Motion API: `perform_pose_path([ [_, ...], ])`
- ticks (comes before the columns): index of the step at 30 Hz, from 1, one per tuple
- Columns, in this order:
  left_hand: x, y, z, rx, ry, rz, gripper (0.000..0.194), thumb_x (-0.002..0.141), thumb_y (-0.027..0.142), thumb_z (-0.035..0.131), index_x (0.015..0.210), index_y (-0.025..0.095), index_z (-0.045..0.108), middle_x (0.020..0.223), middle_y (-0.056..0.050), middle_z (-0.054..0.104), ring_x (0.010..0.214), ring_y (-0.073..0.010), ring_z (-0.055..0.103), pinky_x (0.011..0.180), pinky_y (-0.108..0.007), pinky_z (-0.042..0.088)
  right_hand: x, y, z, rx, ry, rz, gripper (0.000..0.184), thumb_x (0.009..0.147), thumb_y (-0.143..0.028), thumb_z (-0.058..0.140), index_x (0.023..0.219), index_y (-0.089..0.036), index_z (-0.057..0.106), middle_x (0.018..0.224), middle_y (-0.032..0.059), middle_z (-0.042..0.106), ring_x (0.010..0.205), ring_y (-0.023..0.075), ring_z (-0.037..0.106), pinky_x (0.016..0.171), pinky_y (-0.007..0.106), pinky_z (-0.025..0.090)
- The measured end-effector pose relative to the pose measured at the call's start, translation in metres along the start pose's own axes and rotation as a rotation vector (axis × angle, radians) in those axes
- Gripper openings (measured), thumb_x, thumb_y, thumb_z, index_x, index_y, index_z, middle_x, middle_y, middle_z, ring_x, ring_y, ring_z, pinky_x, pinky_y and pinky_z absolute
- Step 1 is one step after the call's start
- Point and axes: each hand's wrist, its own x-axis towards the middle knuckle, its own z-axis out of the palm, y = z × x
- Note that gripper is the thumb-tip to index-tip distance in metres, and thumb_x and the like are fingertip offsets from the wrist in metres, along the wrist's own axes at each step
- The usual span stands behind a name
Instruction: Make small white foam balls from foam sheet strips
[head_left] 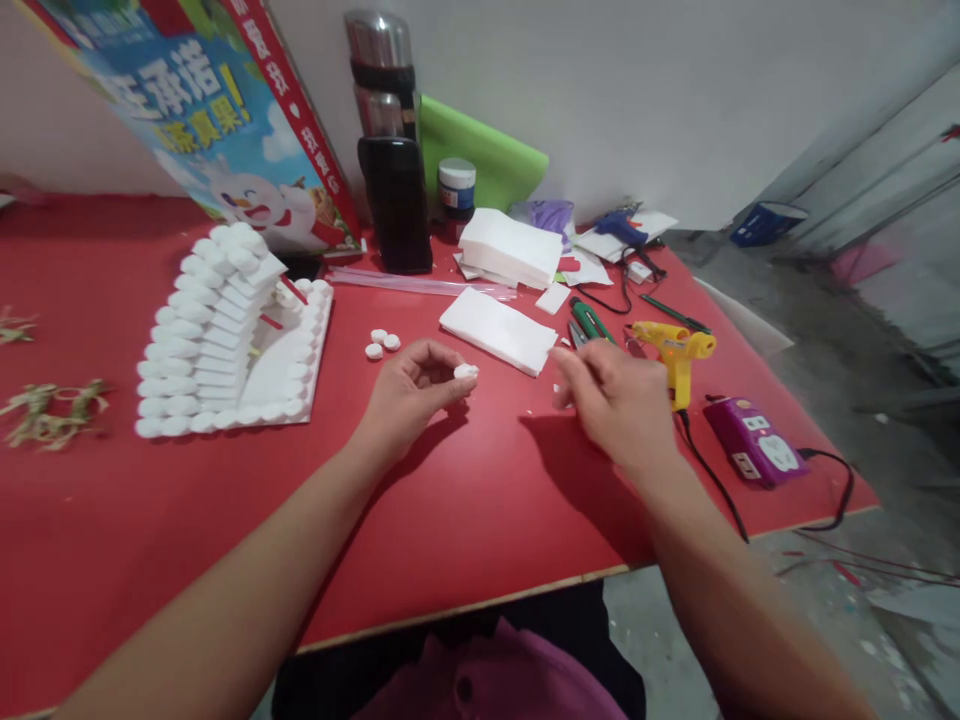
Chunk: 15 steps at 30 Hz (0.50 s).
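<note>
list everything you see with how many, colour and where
model: 1, white, left
loose discs: at least 3, white, beside left hand
small piece: 1, white, left fingertips
paper stacks: 2, white, middle and back
printed board: 1, multicoloured, back left
flask: 1, silver, back
phone: 1, black, before flask
jar: 1, white-blue, back
sheet: 1, green, back
packet: 1, purple, back
sticks: several, clear, before phone
pliers: 1, green, beyond right hand
pen: 1, dark, right
glue gun: 1, yellow, right
box: 1, purple, right
straw bundles: 2, tan, far left
bucket: 1, blue, floor
table: 1, red, centre
left hand: 1, bare, centre
right hand: 1, bare, blurred, right
</note>
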Motion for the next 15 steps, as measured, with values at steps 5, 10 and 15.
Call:
perform_pose_path([
  [5, -0.003, 0.003, 0.004, -0.053, 0.047, -0.08, 0.039, 0.062, 0.028, 0.098, 0.08, 0.017, 0.065, 0.074, 0.0, 0.071, 0.056, -0.0128, 0.066, 0.055, -0.028, 0.059, -0.024, 0.038, -0.043, -0.621, -0.122, 0.058, 0.033, 0.102, -0.05, 0.054, 0.104, -0.02, 0.068, 0.087, 0.0112, 0.073, 0.068, 0.0261, 0.066, 0.059, 0.033, 0.037],
  [10, -0.002, 0.005, 0.003, -0.154, 0.074, -0.15, 0.038, 0.058, 0.026, 0.1, 0.079, 0.017, 0.069, 0.074, -0.001, 0.072, 0.055, -0.0131, 0.066, 0.053, -0.027, 0.057, -0.03, 0.052, -0.037, -0.737, -0.404, 0.151, 0.042, 0.099, -0.037, 0.053, 0.131, -0.011, 0.057, 0.114, 0.0216, 0.066, 0.093, 0.0328, 0.069, 0.07, 0.036, 0.045],
  [15, 0.004, 0.006, 0.0, -0.318, 0.013, -0.161, 0.037, 0.055, 0.02, 0.101, 0.078, 0.014, 0.073, 0.074, -0.002, 0.074, 0.059, -0.0088, 0.065, 0.056, -0.019, 0.055, -0.014, 0.04, -0.021, -0.78, -0.499, 0.299, 0.047, 0.09, -0.029, 0.056, 0.132, -0.008, 0.051, 0.112, 0.0219, 0.065, 0.094, 0.0361, 0.071, 0.071, 0.036, 0.044],
])
